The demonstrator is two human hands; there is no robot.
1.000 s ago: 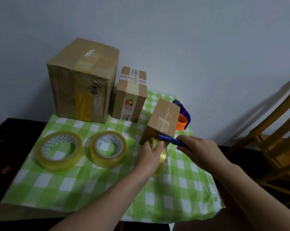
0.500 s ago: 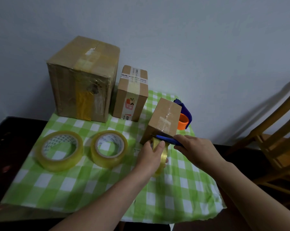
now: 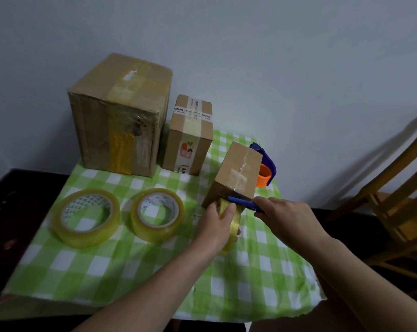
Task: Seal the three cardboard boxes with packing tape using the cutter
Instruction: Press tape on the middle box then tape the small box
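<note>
On the checked tablecloth (image 3: 130, 271) the large box (image 3: 116, 116) and medium box (image 3: 190, 137) looked sealed, while the left hand (image 3: 214, 226) gripped the tape roll (image 3: 233, 226) and the right hand (image 3: 288, 219) gripped the cutter (image 3: 241, 202) at the small box (image 3: 238, 173).

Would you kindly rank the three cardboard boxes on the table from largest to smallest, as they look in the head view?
1. Left box: plainly the largest.
2. Middle box and right box: they look about alike. The right box sits nearer the camera, so I leave these two unranked.
</note>
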